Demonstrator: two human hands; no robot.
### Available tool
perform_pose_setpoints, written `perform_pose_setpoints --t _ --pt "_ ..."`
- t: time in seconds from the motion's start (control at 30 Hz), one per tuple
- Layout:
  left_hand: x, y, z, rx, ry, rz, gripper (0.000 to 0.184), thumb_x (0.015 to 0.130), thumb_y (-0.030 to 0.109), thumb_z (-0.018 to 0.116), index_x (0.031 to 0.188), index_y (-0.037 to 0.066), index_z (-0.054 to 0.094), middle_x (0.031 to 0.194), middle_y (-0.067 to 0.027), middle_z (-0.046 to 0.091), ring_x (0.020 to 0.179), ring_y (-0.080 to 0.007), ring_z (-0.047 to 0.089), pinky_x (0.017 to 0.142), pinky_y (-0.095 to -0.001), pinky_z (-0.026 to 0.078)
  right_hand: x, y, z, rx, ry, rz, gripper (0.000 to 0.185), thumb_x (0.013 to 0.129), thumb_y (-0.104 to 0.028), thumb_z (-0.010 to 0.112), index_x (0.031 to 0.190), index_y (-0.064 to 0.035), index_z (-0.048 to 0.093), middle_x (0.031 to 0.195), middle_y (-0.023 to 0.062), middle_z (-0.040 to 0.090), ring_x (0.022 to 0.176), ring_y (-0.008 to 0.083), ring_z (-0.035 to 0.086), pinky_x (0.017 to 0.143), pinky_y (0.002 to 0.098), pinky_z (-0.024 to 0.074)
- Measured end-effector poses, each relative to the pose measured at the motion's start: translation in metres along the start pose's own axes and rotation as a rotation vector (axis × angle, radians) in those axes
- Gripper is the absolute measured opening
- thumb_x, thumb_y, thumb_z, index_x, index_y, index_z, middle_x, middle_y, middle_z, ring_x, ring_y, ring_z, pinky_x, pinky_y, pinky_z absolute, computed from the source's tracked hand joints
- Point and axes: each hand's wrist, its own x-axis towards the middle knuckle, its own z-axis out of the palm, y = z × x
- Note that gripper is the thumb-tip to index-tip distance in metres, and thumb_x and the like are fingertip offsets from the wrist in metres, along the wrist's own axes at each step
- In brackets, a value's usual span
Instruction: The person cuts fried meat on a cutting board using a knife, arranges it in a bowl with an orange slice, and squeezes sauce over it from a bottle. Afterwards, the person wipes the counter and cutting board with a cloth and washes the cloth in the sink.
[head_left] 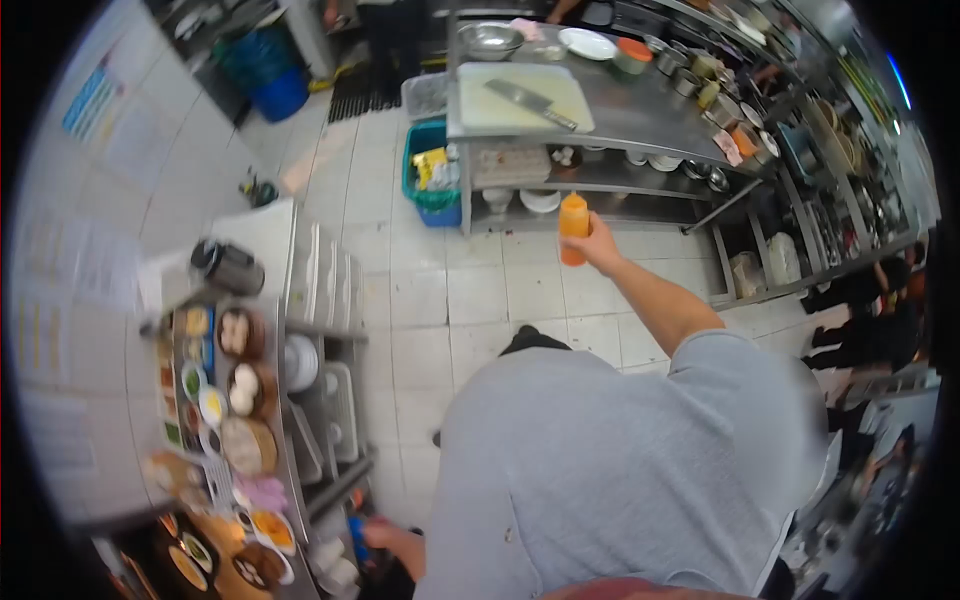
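At the near left, low beside the steel counter [286, 440], the left hand [384, 533] is next to a small blue item [357, 536]; blur hides its fingers, so I cannot tell whether they close on it or merely pass in front. On that counter stand a round bamboo steamer [248, 445] and, just beyond it, a basket with white buns [243, 388].

Farther out, right of centre, the right hand [600, 245] has its fingers wrapped around the middle of an orange squeeze bottle [573, 216], which is held clear of the floor tiles [420, 300], nozzle end on the far side. The bottle looks like soft plastic: probably fairly light, unlikely to break, but quick to give under pressure and perhaps slick if sauce coats it. Around the mid-body, with an even, gentle wrap, seems the best hold; a hard squeeze could push out its contents.

Beyond, a cleaver [520, 96] lies on a white cutting board [478, 116] atop the far workbench [640, 105].
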Motion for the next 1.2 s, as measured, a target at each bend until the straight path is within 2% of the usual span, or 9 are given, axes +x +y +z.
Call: perform_pose_setpoints --t 0.07,0.2,0.57,0.63,0.73,0.8,0.93,1.07,1.2 --pt "-0.070 -0.019 0.061 0.227 -0.647 -0.020 0.025 0.095 0.031 0.068 0.087 0.007 0.065 0.075 -0.0123 0.062 0.074 -0.0301 0.068 0.063 -0.0517 0.053 0.019 0.029 -0.031 0.060 0.057 0.037 0.075 0.080 -0.019 0.096 0.143 -0.0009 0.059 0.130 0.0138 0.073 0.121 0.0252 0.071 0.107 0.0404 0.0563" --pt "-0.164 -0.028 0.180 0.580 -1.077 0.095 0.025 0.098 0.027 0.065 0.091 0.003 0.063 0.083 -0.0150 0.063 0.082 -0.0330 0.069 0.070 -0.0535 0.055 0.060 0.071 -0.083 0.129 0.161 0.119 0.074 0.079 -0.022 0.095 0.141 0.0002 0.059 0.130 0.0146 0.073 0.120 0.0279 0.072 0.107 0.0411 0.0565" --pt "-0.214 0.098 0.391 0.794 -1.377 0.363 0.027 0.103 0.018 0.059 0.101 -0.010 0.059 0.101 -0.0217 0.066 0.101 -0.0400 0.071 0.089 -0.0580 0.061 0.290 0.044 -0.210 -0.074 0.684 -0.065 0.067 0.083 -0.028 0.092 0.138 -0.0045 0.063 0.129 0.0152 0.075 0.119 0.0302 0.074 0.103 0.0424 0.0573" --pt "-0.220 0.124 0.444 0.357 -0.903 -0.192 0.028 0.110 0.013 0.049 0.122 -0.011 0.058 0.116 -0.0238 0.061 0.113 -0.0390 0.066 0.101 -0.0554 0.061 0.321 0.039 -0.221 0.088 0.777 -0.035 0.067 0.084 -0.028 0.091 0.140 -0.0056 0.062 0.130 0.0156 0.076 0.121 0.0300 0.074 0.103 0.0427 0.0574" --pt "-0.223 0.173 0.532 0.446 -1.831 -0.215 0.037 0.113 0.019 0.048 0.136 -0.011 0.053 0.130 -0.0251 0.057 0.126 -0.0390 0.060 0.109 -0.0544 0.058 0.340 0.048 -0.236 0.130 0.723 0.085 0.068 0.085 -0.029 0.091 0.142 -0.0084 0.061 0.131 0.0166 0.076 0.124 0.0306 0.073 0.104 0.0432 0.0568" --pt "-0.272 0.172 0.593 0.597 -1.175 -0.212 0.038 0.110 0.022 0.059 0.135 -0.007 0.057 0.124 -0.0235 0.063 0.112 -0.0366 0.068 0.094 -0.0498 0.063 0.370 0.077 -0.260 0.128 0.679 0.097 0.068 0.086 -0.029 0.091 0.143 -0.0097 0.060 0.131 0.0172 0.076 0.125 0.0322 0.073 0.105 0.0442 0.0565" --pt "-0.415 0.231 0.744 0.667 -1.250 0.227 0.033 0.106 0.021 0.067 0.133 0.001 0.065 0.102 -0.0115 0.072 0.077 -0.0225 0.072 0.065 -0.0345 0.058 0.456 0.152 -0.332 -0.072 0.805 0.182 0.071 0.085 -0.029 0.091 0.146 -0.0116 0.058 0.131 0.0213 0.074 0.128 0.0403 0.068 0.108 0.0489 0.0543" --pt "-0.509 0.261 0.798 0.643 -1.303 0.433 0.030 0.109 0.023 0.066 0.131 0.003 0.065 0.109 -0.0130 0.076 0.086 -0.0256 0.076 0.073 -0.0394 0.062 0.528 0.168 -0.424 -0.143 0.907 0.363 0.078 0.084 -0.029 0.091 0.151 -0.0100 0.056 0.131 0.0248 0.072 0.133 0.0440 0.062 0.111 0.0504 0.0525" --pt "-0.559 0.230 0.794 0.618 -1.159 0.260 0.025 0.107 0.019 0.063 0.125 0.003 0.067 0.097 -0.0099 0.072 0.073 -0.0231 0.075 0.058 -0.0342 0.059 0.587 0.268 -0.513 -0.080 1.075 0.078 0.070 0.084 -0.028 0.091 0.144 -0.0014 0.065 0.121 0.0223 0.078 0.113 0.0369 0.076 0.100 0.0469 0.0587"
